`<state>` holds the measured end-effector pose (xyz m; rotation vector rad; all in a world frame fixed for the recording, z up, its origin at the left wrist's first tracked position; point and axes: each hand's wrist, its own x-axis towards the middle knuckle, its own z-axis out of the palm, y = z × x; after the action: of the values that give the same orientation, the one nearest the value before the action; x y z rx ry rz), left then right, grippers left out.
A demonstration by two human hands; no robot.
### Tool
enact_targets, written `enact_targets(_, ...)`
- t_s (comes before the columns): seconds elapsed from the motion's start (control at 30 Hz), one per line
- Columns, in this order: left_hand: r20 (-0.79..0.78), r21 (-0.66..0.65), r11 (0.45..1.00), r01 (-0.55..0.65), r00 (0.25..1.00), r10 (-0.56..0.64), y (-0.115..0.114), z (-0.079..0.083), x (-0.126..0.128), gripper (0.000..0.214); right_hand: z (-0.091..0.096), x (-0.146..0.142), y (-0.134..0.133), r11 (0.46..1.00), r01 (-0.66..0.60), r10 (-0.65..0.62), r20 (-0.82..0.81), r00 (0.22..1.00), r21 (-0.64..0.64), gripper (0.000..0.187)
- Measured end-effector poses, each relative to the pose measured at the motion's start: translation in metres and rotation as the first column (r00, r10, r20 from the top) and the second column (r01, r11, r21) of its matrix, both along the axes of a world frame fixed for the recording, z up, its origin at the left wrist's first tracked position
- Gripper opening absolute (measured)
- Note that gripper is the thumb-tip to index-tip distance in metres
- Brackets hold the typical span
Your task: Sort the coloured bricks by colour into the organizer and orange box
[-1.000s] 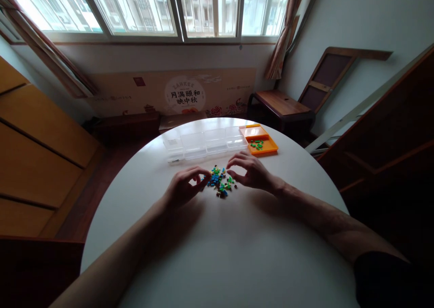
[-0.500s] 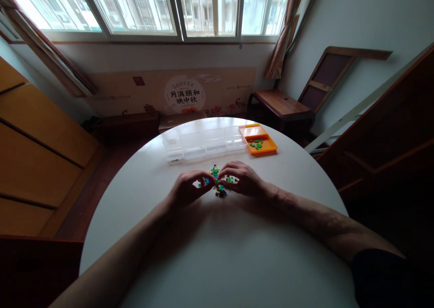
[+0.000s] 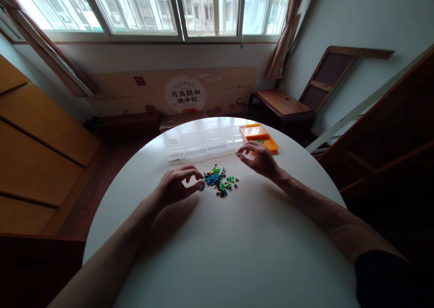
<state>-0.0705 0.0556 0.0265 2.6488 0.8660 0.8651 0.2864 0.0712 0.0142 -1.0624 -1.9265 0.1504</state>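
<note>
On the white round table (image 3: 237, 245), an orange tray (image 3: 270, 144) stood near the far edge, split by a crossbar into two compartments. Its far compartment showed a pale, glossy surface, while the near one held a few small green pieces (image 3: 259, 141), partly hidden behind the person's right hand (image 3: 241, 154). That hand hung at the tray's near left corner, thumb and forefinger pinched on a single green piece (image 3: 236, 153) that poked out beyond the tips; whether the hand touched the tray could not be told. Left of the tray, close against it, lay a clear plastic case (image 3: 193, 147), a row of see-through sections marked by faint dividers and bright reflections. Nearer the person, between the two hands, the loose pile (image 3: 214, 179) of tiny blue, green, yellow and dark brown pieces lay directly on the tabletop, bunched on its left and scattered more thinly on its right. The left hand (image 3: 202, 179) was at the pile's left edge, its thumb and forefinger curved toward each other with a narrow gap; it could not be told whether they had hold of a piece. Beyond the table, a wooden stool (image 3: 281, 102) stood below the window (image 3: 210, 10).
</note>
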Motion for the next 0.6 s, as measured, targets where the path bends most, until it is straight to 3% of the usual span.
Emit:
enact_targets(0.17, -0.074, -0.019, 1.000, -0.015, 0.997, 0.013, 0.002, 0.002, -0.014, 0.009, -0.010, 0.054, 0.031, 0.950, 0.311, -0.310, 0.042, 0.950, -0.024, 0.013)
enact_targets(0.3, -0.123, -0.016, 0.999, -0.028, 0.992, 0.026, 0.000, 0.002, -0.014, 0.014, -0.021, 0.070, 0.040, 0.888, 0.444, -0.447, 0.002, 0.894, -0.115, 0.013)
enact_targets(0.4, -0.168, -0.015, 1.000, -0.023, 0.986, 0.020, -0.001, 0.001, -0.012, 0.021, -0.024, 0.068, 0.040, 0.873, 0.457, -0.469, -0.041, 0.882, -0.173, 0.018)
enact_targets(0.6, -0.183, 0.002, 1.000, -0.001, 0.983, 0.001, -0.001, -0.001, -0.008, 0.018, -0.024, 0.057, 0.038, 0.915, 0.375, -0.385, -0.045, 0.922, -0.146, 0.020)
